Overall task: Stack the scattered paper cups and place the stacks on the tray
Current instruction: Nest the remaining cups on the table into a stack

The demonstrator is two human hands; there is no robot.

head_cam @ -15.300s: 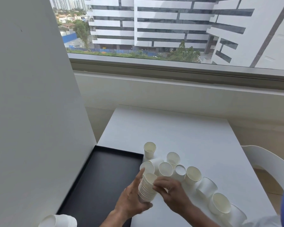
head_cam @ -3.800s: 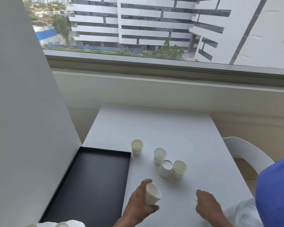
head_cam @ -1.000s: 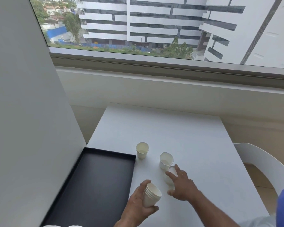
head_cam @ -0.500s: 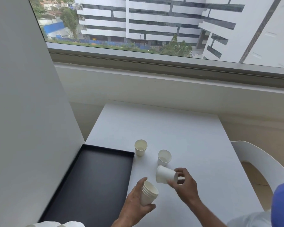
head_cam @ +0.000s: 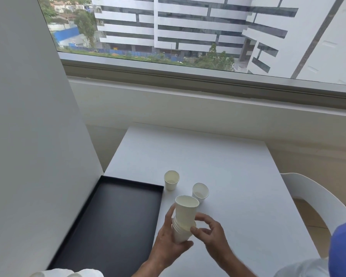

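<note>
My left hand [head_cam: 169, 243] grips a short stack of white paper cups [head_cam: 180, 233] from below, just right of the black tray [head_cam: 112, 222]. A further cup [head_cam: 186, 211] stands upright in the top of the stack, only partly pushed in. My right hand [head_cam: 210, 232] touches the stack's rims with its fingertips. Two single cups stand upright on the white table [head_cam: 228, 176]: one [head_cam: 171, 179] by the tray's far right corner, the other [head_cam: 200, 192] just beyond the stack. The tray's black floor is bare where I see it.
A white partition wall [head_cam: 28, 136] runs along the tray's left side. White cup stacks [head_cam: 68, 273] show at the bottom edge near the tray's near end. A white chair [head_cam: 316, 204] stands at the table's right. A window sill lies beyond the table.
My right hand turned the cup it had lifted upright and set it into the top of the stack in my left hand. The two cups on the table have not moved.
</note>
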